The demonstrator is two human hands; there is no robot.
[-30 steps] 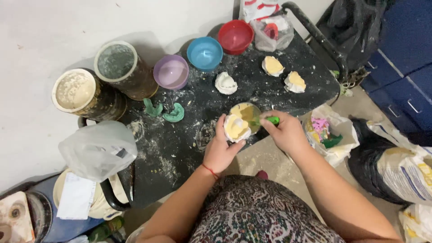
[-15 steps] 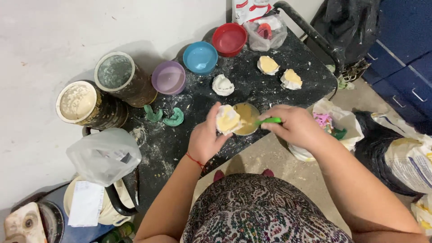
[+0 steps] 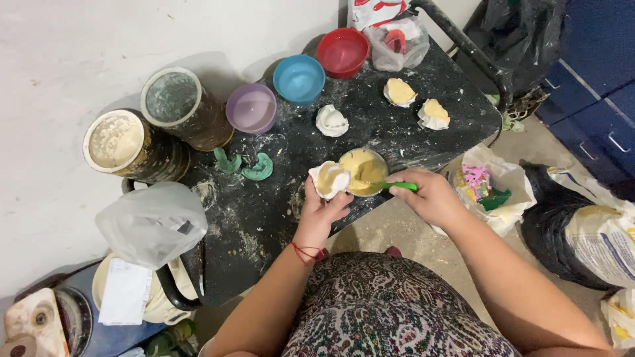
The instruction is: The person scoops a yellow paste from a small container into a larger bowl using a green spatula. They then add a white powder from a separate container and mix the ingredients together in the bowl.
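Note:
My left hand (image 3: 320, 210) holds a small white mould (image 3: 330, 179) with some yellow paste in it, right beside a round bowl of yellow paste (image 3: 364, 171). My right hand (image 3: 430, 196) grips a green-handled tool (image 3: 397, 186) whose tip reaches into that bowl. Both sit near the front edge of a black, powder-dusted table (image 3: 278, 218). Two filled white moulds (image 3: 400, 92) (image 3: 434, 114) lie at the back right, and an unfilled white one (image 3: 331, 121) lies in the middle.
Red (image 3: 342, 51), blue (image 3: 299, 79) and purple (image 3: 251, 108) bowls line the back, with two large tins (image 3: 177, 104) (image 3: 122, 142) at the left. Two green pieces (image 3: 243, 166) lie mid-table. A clear bag (image 3: 151, 221) sits front left. Bags (image 3: 493, 188) and blue drawers (image 3: 595, 99) stand to the right.
My left hand has brought the white mould up beside the bowl's left rim, and my right hand has slid the green tool back from the bowl, its tip still inside.

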